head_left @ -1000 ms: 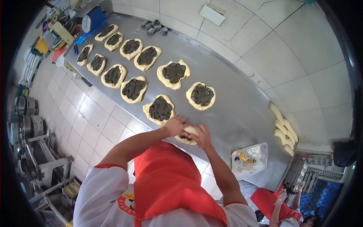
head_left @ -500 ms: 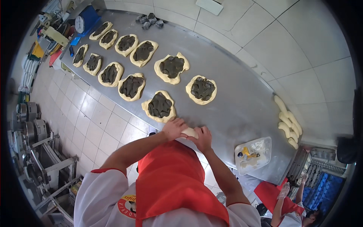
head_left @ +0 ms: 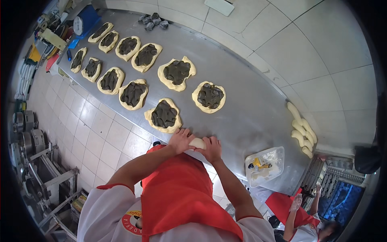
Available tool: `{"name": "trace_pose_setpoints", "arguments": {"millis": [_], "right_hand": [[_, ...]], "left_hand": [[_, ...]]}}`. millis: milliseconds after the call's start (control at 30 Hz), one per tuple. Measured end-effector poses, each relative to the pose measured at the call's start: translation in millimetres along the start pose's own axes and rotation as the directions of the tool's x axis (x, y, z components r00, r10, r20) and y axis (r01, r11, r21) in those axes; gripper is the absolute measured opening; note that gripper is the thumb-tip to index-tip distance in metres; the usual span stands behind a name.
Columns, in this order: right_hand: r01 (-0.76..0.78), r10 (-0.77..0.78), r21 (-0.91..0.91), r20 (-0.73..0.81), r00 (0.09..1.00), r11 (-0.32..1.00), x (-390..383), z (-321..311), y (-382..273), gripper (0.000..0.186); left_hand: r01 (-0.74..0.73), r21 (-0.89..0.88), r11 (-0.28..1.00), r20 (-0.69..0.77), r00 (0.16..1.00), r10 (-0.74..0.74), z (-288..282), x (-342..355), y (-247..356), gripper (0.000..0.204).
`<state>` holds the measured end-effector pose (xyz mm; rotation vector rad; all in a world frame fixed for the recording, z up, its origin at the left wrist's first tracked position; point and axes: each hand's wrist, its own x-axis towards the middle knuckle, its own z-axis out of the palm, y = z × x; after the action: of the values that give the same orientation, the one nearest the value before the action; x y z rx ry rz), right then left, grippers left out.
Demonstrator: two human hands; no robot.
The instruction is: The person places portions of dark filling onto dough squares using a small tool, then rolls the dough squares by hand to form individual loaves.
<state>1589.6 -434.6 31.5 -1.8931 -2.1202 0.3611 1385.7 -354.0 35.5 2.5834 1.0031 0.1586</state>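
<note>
My left hand (head_left: 181,141) and my right hand (head_left: 211,148) are at the near edge of the metal table (head_left: 246,125). Between them lies a short, pale piece of dough (head_left: 197,143), gripped at both ends, its middle showing. Just beyond my left hand is a flattened dough round (head_left: 176,126) topped with dark brown, slab-like filling (head_left: 164,114). Another filled round (head_left: 195,97) lies farther off to the right. Several more run in two rows toward the far left.
Several pale dough strips (head_left: 297,127) lie at the right end. A clear plastic tub (head_left: 281,163) holds white powder and a yellow item. Dark lumps (head_left: 153,20) sit by the tiled wall, near a blue scale (head_left: 89,20). At lower right is a co-worker in a red apron (head_left: 284,205).
The whole view has shifted slightly left. My right hand's fingers are stretched farther forward over the dough piece. Both hands stay on it.
</note>
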Motion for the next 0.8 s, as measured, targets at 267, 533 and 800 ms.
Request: {"name": "trace_pose_setpoints", "arguments": {"millis": [267,533,800], "right_hand": [[0.058,-0.056,0.057,-0.027,0.998,0.997,1.3,-7.7,4.2,0.071],[-0.078,0.082,-0.042,0.077,0.994,0.996,-5.4,-4.6,-10.1,0.074],[-0.104,0.077,0.245,0.118,0.99,0.964,-34.9,-0.2,-19.8,0.074]], "left_hand": [[-0.036,-0.013,0.999,0.019,0.999,0.036,-8.7,6.7,3.2,0.052],[-0.003,-0.002,1.0,0.028,1.0,0.003,-6.8,-3.5,7.4,0.055],[-0.141,-0.145,0.979,-0.068,0.989,0.133,1.6,-29.2,2.5,0.06]]}}
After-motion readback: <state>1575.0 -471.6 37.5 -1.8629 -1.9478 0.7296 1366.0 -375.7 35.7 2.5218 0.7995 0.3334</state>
